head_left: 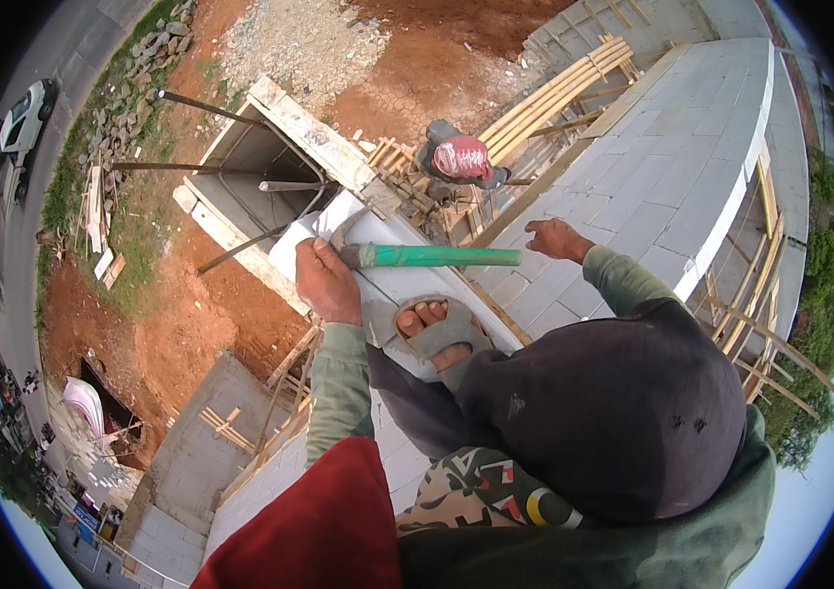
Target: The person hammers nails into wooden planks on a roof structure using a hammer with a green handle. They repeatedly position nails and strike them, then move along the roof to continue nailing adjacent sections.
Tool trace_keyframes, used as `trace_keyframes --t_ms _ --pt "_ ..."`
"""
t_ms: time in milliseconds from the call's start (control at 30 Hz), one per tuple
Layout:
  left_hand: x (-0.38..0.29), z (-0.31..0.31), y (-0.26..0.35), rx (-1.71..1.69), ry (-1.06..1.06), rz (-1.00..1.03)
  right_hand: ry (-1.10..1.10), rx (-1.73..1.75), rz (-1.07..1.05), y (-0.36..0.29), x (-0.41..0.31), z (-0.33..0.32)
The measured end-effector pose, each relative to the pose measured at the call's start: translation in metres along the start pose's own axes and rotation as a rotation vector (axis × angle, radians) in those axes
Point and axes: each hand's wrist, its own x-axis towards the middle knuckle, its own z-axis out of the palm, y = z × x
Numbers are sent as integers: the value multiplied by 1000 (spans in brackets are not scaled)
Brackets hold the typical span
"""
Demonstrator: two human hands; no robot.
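My left hand [328, 280] grips a tool by its head end, where a grey metal blade meets a green-wrapped handle [439, 255]; it looks like a hatchet or hammer, but the head is partly hidden. The handle points right, towards my right hand [558, 240], which is off the handle with its fingers partly curled and nothing seen in them. Below the handle my sandalled foot [442, 331] stands on top of a wall of light grey blocks. A whitish block surface [336, 213] lies beyond the tool head.
A concrete column form [321, 147] with protruding steel bars stands beside the wall. A person in a red top [461, 157] is below, near bamboo poles [557, 96]. A block wall [652, 169] curves away on the right. Red soil [196, 294] lies far below, past the wall's edge.
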Motion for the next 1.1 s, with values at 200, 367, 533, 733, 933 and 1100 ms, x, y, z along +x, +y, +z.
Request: trace_keyframes --t_ms 200,367,533,733,933,1100 --pt "2 2 -2 43 7 57 0 0 11 -2 5 -7" --pt "2 4 -4 82 18 89 9 -12 -9 -12 2 -16" --pt "3 5 -3 98 24 87 76 -26 -76 -14 -2 -17" --pt "5 3 2 124 -14 63 49 -38 -60 -18 0 -20" --pt "4 0 5 135 -38 24 45 -7 -41 -20 4 -25" --pt "4 -1 5 101 -51 25 50 -110 -103 -16 8 -21"
